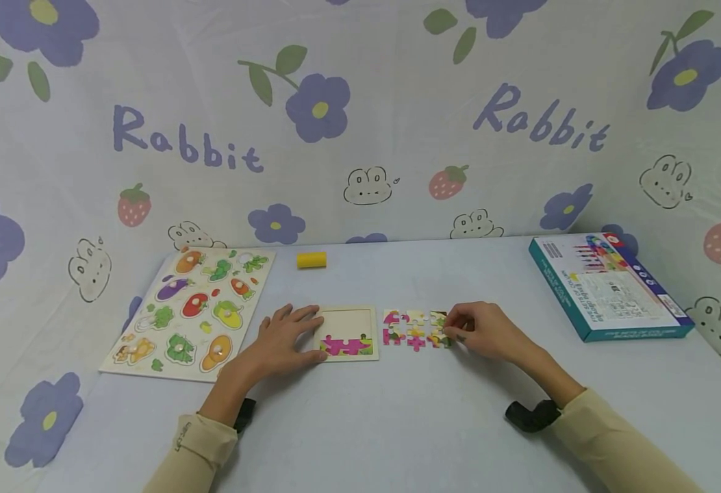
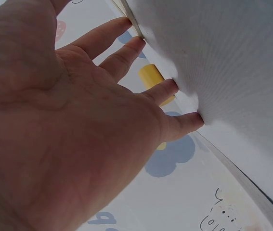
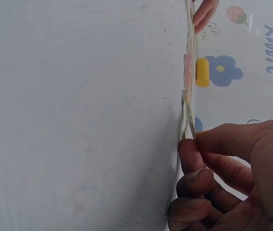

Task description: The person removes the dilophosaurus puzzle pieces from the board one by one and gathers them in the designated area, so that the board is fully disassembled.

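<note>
A square wooden puzzle tray (image 1: 346, 322) lies mid-table with several pink and green pieces (image 1: 348, 346) along its lower part. My left hand (image 1: 281, 344) rests at the tray's left edge, fingers spread, with thumb and fingertips touching the frame. To the right of the tray, several loose jigsaw pieces (image 1: 415, 333) are laid out in rows. Between thumb and index finger, my right hand (image 1: 486, 331) pinches a thin puzzle piece (image 3: 191, 121) at the right end of those rows. In the right wrist view this piece is tilted up from the table; its printed face is hidden.
A vegetable peg board (image 1: 200, 308) lies on the left, close to my left hand. A yellow cylinder (image 1: 311, 260) lies behind the tray. At the right stands a flat teal-sided box (image 1: 613, 287). A patterned cloth (image 1: 397, 137) hangs along the table's back edge.
</note>
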